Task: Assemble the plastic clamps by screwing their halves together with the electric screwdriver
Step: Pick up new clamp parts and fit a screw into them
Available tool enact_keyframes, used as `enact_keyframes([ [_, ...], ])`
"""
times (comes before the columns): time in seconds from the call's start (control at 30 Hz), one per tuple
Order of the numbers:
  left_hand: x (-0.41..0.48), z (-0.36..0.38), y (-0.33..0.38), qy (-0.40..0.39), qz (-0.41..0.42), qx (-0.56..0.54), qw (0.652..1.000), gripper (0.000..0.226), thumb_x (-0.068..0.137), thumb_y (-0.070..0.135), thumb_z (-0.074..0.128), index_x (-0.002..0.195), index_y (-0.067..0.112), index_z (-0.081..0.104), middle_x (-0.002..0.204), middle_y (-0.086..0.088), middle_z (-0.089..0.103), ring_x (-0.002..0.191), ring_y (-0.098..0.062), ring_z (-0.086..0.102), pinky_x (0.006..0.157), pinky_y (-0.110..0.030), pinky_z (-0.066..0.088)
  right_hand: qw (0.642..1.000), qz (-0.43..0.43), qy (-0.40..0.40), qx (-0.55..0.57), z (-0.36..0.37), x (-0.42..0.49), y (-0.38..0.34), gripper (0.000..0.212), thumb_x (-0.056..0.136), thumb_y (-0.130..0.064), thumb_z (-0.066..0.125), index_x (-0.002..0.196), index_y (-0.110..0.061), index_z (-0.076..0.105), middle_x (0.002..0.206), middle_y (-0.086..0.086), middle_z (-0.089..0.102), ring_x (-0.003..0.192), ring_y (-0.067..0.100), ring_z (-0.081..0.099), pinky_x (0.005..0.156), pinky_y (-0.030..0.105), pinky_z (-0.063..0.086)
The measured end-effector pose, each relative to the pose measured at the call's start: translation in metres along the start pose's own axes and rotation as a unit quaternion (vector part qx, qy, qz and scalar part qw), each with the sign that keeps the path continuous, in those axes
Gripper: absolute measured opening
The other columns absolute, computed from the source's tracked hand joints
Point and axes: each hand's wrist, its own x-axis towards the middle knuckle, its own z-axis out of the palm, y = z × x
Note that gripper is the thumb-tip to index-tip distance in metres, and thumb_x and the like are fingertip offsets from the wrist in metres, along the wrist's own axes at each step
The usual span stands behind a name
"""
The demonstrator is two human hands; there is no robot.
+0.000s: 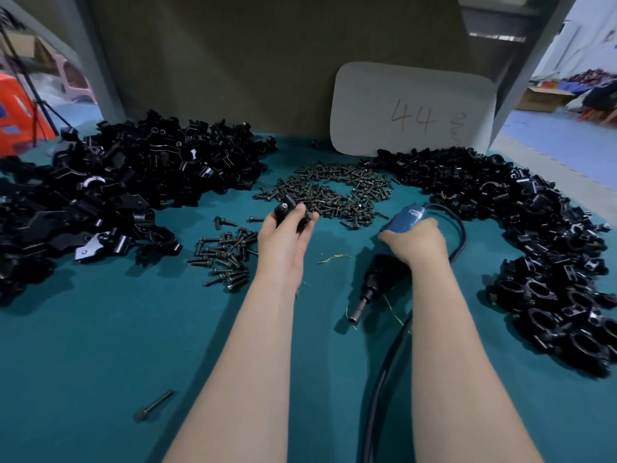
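My left hand point(286, 236) grips a black plastic clamp point(287, 213) with a screw head showing on top, at the near edge of the large screw pile point(337, 192). My right hand point(414, 242) holds the electric screwdriver point(384, 272) by its blue handle, the black nose and bit pointing toward me and down at the table. The bit tip is well apart from the clamp. A smaller heap of screws point(223, 255) lies left of my left wrist.
A big pile of loose black clamp halves point(127, 182) fills the left of the teal table point(100, 362). Another pile of black clamps point(534, 248) curves along the right. A grey card marked 44 point(412, 110) leans at the back. The tool's black cable point(380, 389) runs toward me. A lone bit point(153, 405) lies near left.
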Motion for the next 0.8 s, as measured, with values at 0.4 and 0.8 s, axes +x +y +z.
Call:
enact_keyframes([
  [0.4,-0.001,-0.001,0.002,0.020,-0.006,0.004,1.000,0.007,0.094,0.004,0.059,0.091,0.005,0.053,0.104,-0.014,0.059,0.085,-0.023,0.067,0.070,-0.020,0.058,0.721,0.045,-0.161,0.672,-0.023,-0.015,-0.010,0.030,0.086,-0.038,0.065,0.101,-0.014,0.054,0.097,0.005,0.056,0.085,0.019,0.060,0.077,0.037,0.056],
  [0.8,0.000,0.000,0.000,0.021,-0.007,0.023,0.999,0.008,0.093,0.004,0.059,0.089,0.007,0.053,0.106,-0.014,0.058,0.080,-0.021,0.067,0.065,-0.018,0.057,0.661,0.072,-0.181,0.725,-0.011,-0.014,-0.005,0.034,0.082,-0.036,0.070,0.095,-0.009,0.053,0.072,0.008,0.055,0.055,0.018,0.058,0.061,0.029,0.054],
])
